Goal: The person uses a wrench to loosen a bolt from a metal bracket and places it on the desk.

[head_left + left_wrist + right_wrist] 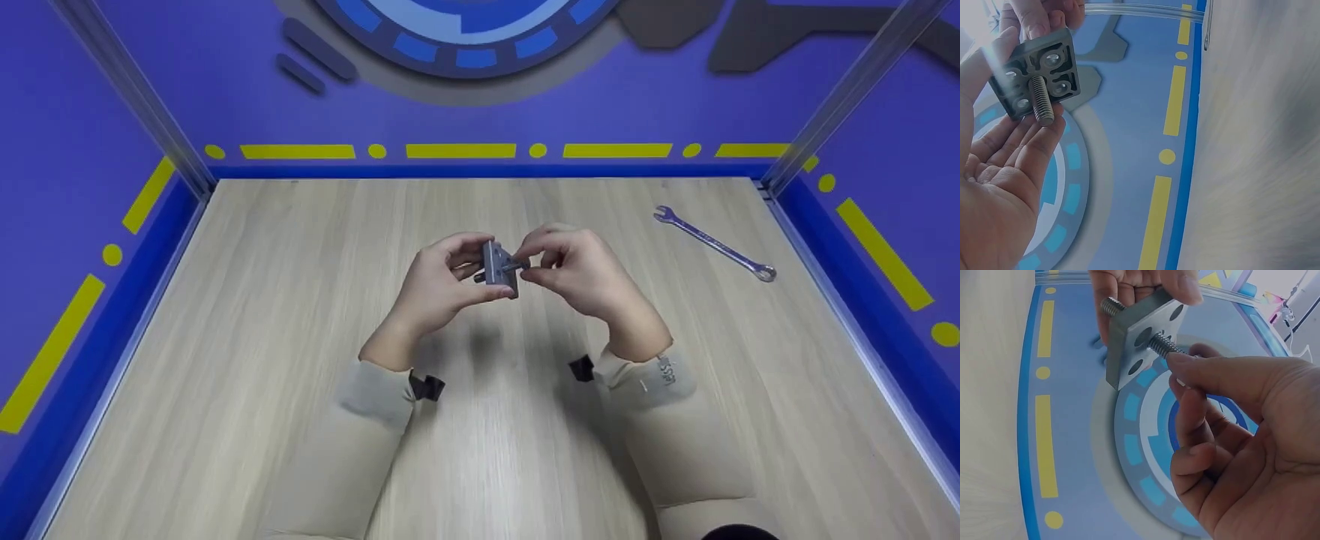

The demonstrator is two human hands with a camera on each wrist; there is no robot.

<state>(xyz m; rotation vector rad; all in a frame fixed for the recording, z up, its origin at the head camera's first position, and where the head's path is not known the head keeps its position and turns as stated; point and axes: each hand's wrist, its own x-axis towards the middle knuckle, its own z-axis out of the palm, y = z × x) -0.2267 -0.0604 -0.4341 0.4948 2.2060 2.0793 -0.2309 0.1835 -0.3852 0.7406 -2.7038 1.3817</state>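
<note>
Above the middle of the table, my left hand (pixel 435 283) holds a square grey metal plate (pixel 490 264) by its edges, thumb on one side and fingers on the other. A threaded bolt (pixel 1161 343) runs through the plate's centre and sticks out on both faces. My right hand (pixel 583 271) pinches one end of that bolt between thumb and index finger, hiding its tip. In the left wrist view the bolt's other end (pixel 1042 102) points toward the camera, and the plate's ribbed face shows several round holes. The right wrist view shows a flat face with holes.
A combination wrench (pixel 712 241) lies at a slant on the back right of the wooden table (pixel 247 337). Blue printed panels (pixel 480 124) enclose the table at the back and both sides, with metal posts (pixel 142 97) at the corners.
</note>
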